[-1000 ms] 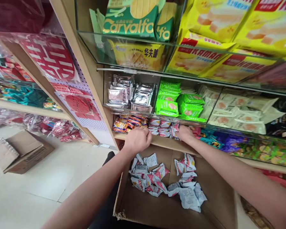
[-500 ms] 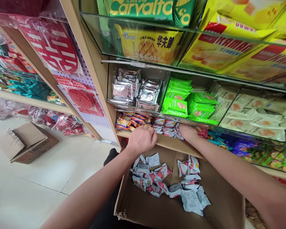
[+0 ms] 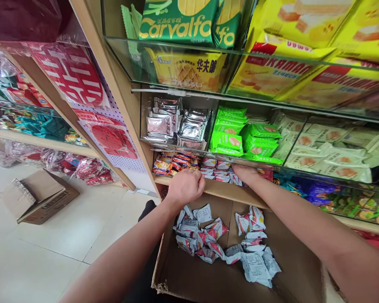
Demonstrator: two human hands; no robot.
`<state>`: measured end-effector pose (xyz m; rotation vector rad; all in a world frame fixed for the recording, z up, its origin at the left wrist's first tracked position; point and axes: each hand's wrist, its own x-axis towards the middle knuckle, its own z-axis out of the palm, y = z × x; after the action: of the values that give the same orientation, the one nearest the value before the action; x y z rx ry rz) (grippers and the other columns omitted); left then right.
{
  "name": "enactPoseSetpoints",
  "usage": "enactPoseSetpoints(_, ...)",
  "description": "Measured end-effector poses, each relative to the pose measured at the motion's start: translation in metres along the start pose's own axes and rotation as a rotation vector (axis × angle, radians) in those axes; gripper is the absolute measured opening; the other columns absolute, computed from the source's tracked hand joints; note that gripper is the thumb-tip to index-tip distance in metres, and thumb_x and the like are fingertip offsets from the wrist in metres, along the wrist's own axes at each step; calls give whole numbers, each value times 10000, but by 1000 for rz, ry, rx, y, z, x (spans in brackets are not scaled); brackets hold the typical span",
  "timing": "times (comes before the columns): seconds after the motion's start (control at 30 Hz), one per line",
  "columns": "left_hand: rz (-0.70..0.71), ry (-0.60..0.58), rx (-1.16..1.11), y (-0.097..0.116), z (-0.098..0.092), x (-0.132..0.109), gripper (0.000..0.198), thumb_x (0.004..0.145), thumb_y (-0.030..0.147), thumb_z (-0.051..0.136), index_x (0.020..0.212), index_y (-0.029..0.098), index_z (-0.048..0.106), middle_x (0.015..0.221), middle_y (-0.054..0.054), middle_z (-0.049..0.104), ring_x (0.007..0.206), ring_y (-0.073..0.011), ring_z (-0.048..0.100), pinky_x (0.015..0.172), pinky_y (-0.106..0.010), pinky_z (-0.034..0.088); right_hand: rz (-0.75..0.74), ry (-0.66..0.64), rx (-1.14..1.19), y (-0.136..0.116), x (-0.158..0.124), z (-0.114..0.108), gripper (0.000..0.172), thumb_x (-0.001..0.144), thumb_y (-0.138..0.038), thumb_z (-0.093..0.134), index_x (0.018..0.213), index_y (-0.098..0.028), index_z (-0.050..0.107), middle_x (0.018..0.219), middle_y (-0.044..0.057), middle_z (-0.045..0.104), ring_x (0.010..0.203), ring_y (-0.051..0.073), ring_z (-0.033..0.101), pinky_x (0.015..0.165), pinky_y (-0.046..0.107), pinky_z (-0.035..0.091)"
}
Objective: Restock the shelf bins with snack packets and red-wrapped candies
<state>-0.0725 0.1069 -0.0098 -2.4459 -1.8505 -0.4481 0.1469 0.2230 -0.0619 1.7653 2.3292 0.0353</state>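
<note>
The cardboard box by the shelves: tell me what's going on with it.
A person is at the snack shelves with the open cardboard box in front of them. Their right hand reaches in beside the pink-and-white packets on the shelf, its fingertips hidden. Their left hand is curled closed at the box's shelf-side edge; whether it grips the cardboard is unclear. More pink-and-white packets lie loose in the box.

Left hand (image 3: 186, 185) curled over cardboard box (image 3: 189, 275), right hand (image 3: 244, 173) inside shelf (image 3: 162, 179), perhaps touching pink-and-white packets (image 3: 221, 176).
</note>
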Motion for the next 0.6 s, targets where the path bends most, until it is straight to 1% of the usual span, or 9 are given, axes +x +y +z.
enactPoseSetpoints(0.13,22,12,31,-1,-1,-1,352,840,299,283,734,161,589,742,-80,616,719,-196,557,621,-292,360,-37,-28,28,6,-12,-5,324,791,-219,453,1087,-115,534,1125,173,538,997,243,524,844,334,369)
enactPoseSetpoints(0.23,35,14,68,-1,-1,-1,357,844,300,274,723,166,582,735,-71,617,713,-190,558,612,-289,352,-105,-9,101,13,-41,-12,306,783,-297,482,1024,-128,565,1070,142,563,961,216,536,814,290,387)
enactPoseSetpoints(0.3,43,12,82,-1,-1,0,363,848,303,265,719,168,576,733,-67,616,704,-187,558,605,-288,346,-164,96,218,13,-76,-20,271,806,-316,450,963,-141,585,1001,108,586,920,185,544,801,268,393)
enactPoseSetpoints(0.4,51,7,96,0,-1,0,372,855,312,252,725,172,571,737,-65,615,706,-185,556,604,-286,340,-207,426,390,-6,-144,-24,243,829,-315,409,907,-165,584,938,78,588,910,182,524,817,299,386)
enactPoseSetpoints(0.47,43,6,109,1,-1,1,375,857,322,248,735,174,570,745,-65,614,720,-188,553,598,-283,335,-298,522,470,-30,-184,-11,191,818,-283,431,840,-183,592,851,61,594,824,168,535,792,304,400)
enactPoseSetpoints(0.5,38,6,118,1,0,1,376,858,327,246,740,175,569,750,-65,613,727,-189,552,592,-281,332,-367,462,499,-43,-199,2,183,818,-261,427,824,-188,594,819,56,595,780,159,541,776,303,411)
enactPoseSetpoints(0.53,35,5,127,1,0,1,375,858,331,245,745,176,568,754,-64,612,730,-190,551,586,-279,329,-410,349,508,-57,-208,20,195,826,-233,404,833,-196,595,821,52,597,777,157,547,776,306,416)
enactPoseSetpoints(0.57,36,3,135,1,0,1,374,858,333,244,748,177,566,756,-62,611,731,-188,550,582,-277,326,-388,250,516,-69,-211,41,217,830,-209,382,885,-196,591,894,62,596,847,167,545,805,316,411)
enactPoseSetpoints(0.6,38,-1,141,1,0,1,374,858,334,242,749,178,564,757,-61,610,729,-186,549,580,-275,324,-300,186,529,-81,-210,64,244,822,-203,386,982,-178,568,1036,90,562,976,192,509,841,327,399)
